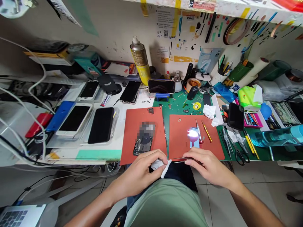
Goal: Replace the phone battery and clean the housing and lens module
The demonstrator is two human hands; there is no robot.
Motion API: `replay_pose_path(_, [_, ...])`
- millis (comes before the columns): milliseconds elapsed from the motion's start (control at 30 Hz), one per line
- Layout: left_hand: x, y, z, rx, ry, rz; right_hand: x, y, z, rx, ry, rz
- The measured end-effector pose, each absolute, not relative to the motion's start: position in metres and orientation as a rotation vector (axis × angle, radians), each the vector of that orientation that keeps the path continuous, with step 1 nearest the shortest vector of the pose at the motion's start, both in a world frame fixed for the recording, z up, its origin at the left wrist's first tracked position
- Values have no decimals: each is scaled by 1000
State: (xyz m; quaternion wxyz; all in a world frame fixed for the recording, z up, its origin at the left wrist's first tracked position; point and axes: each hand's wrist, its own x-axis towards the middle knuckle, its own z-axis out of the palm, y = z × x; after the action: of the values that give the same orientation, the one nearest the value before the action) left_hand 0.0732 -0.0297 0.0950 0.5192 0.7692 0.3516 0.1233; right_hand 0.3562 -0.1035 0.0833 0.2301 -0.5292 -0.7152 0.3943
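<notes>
green shirt (pixel 165 201) lies nearest, with both hands held just beyond it at the counter's (pixel 119 132) front edge. the left hand (pixel 142 167) has thumb and forefinger pinched on a white cloth (pixel 166 168), part of it bunched under the palm, likely so that a folded end stands out firm from the fingers. the right hand (pixel 204 160) has its fingers drawn narrow on a thin tool (pixel 178 158), held almost level, its tip towards the cloth; whether the two touch i cannot tell. cloth and tool thus sit low between the hands, probably to keep them near the body and away from the loose parts.

just past the left hand an opened phone (pixel 144 145) lies on the left mat (pixel 132 121), insides up, presumably so they can be reached; part of it is blurred out. on the right mat (pixel 176 138) a gold screwdriver (pixel 207 131) lies near a blue piece (pixel 194 143) under white glare. scissors (pixel 240 156) rest further right, likely for that hand's easy reach. at the back, another phone (pixel 161 86) is propped sideways on a blue stand (pixel 162 97), perhaps to keep its screen in sight.
</notes>
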Motion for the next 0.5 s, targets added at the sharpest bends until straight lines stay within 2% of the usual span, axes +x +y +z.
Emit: replay_pose_path(500, [71, -20, 113, 1933, 655, 188, 345, -89, 76, -1207, -2101, 1168])
